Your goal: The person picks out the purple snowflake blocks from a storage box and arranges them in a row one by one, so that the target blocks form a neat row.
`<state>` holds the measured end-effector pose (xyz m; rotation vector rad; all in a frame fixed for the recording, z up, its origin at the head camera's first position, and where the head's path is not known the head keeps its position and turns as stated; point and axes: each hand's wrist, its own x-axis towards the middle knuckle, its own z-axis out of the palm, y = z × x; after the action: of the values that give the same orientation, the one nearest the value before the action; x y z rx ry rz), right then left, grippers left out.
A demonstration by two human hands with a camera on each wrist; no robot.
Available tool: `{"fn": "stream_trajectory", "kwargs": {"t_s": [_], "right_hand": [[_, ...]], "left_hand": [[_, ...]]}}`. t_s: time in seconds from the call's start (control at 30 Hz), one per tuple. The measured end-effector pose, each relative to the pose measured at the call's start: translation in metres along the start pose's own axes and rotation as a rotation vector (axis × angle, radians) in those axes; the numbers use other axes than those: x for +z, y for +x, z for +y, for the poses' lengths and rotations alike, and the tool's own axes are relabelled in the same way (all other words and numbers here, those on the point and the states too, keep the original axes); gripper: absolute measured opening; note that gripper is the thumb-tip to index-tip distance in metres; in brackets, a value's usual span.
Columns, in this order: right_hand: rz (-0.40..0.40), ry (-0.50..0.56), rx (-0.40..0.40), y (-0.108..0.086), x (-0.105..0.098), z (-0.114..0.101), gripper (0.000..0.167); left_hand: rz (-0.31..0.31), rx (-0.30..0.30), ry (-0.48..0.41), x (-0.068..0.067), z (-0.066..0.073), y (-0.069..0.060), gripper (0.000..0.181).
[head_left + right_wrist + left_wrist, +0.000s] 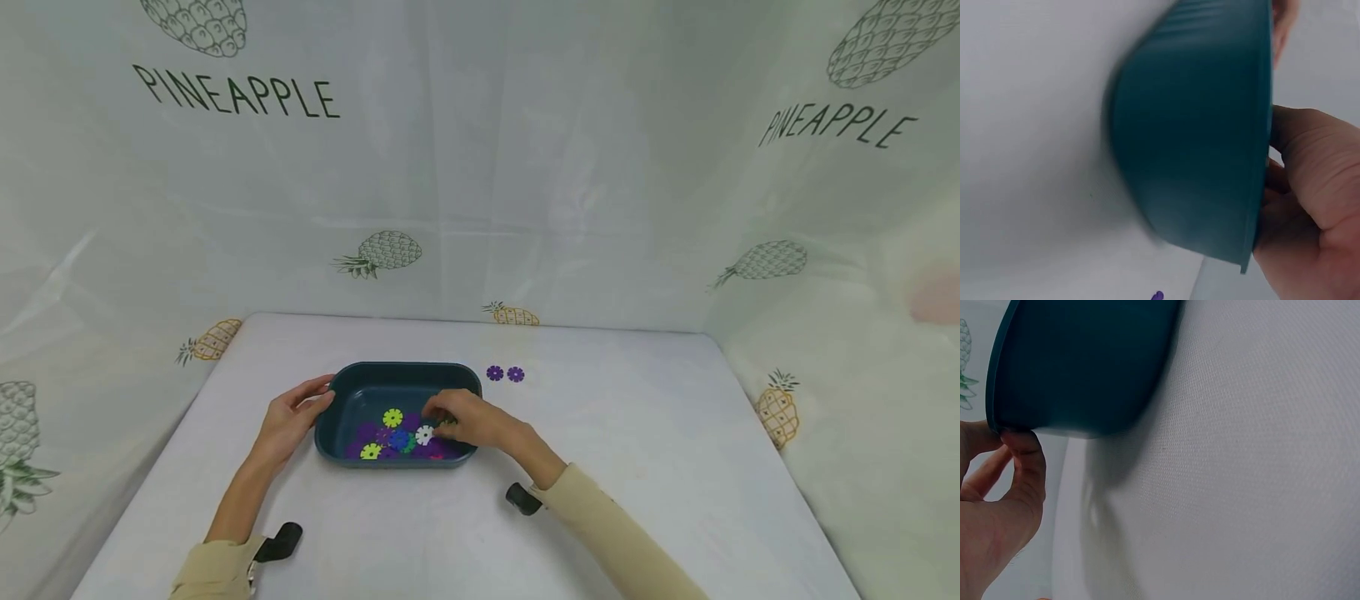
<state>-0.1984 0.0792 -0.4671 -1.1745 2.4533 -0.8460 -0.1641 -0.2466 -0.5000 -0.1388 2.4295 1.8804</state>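
A dark teal plastic basin (397, 372) stands on the white table. Several flower-shaped plastic pieces lie in it, among them a yellow one (392, 417), a white one (424, 435) and a blue one (399, 440), with purple ones around. At the basin's left end my left hand (288, 423) pinches the rim between thumb and fingers; the left wrist view shows the thumb (1024, 456) against it. My right hand (468, 418) reaches over the right rim into the basin, fingers bent down beside the white piece. The basin wall (1191, 137) hides those fingertips in the right wrist view.
Two purple flower pieces (506, 374) lie side by side on the table (637, 433), just beyond the basin's right end. A pineapple-printed white curtain (480, 167) hangs behind and at both sides. Each wrist bears a small black camera (279, 542).
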Motion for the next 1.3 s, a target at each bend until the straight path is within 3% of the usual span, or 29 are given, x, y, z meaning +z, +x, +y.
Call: {"fn": "stream_trajectory", "kwargs": {"t_s": [0.3,0.5,1.13,1.3], "right_hand": [[-0.053,-0.187,0.052,0.004,0.017,-0.003,0.028],[-0.052,-0.232,0.059,0.004,0.018,-0.006,0.025],[-0.018,-0.064,-0.060,0.003,0.005,0.002,0.012],[0.077,-0.077,-0.072,-0.002,-0.006,0.006,0.010]], "left_hand": [[-0.007,-0.006,-0.026,-0.002,0.001,0.000,0.059],[-0.008,0.010,-0.029,-0.001,0.000,-0.001,0.058],[-0.013,0.016,-0.035,-0.002,0.000,-0.002,0.058],[-0.015,0.015,-0.009,-0.003,0.001,-0.002,0.059]]}}
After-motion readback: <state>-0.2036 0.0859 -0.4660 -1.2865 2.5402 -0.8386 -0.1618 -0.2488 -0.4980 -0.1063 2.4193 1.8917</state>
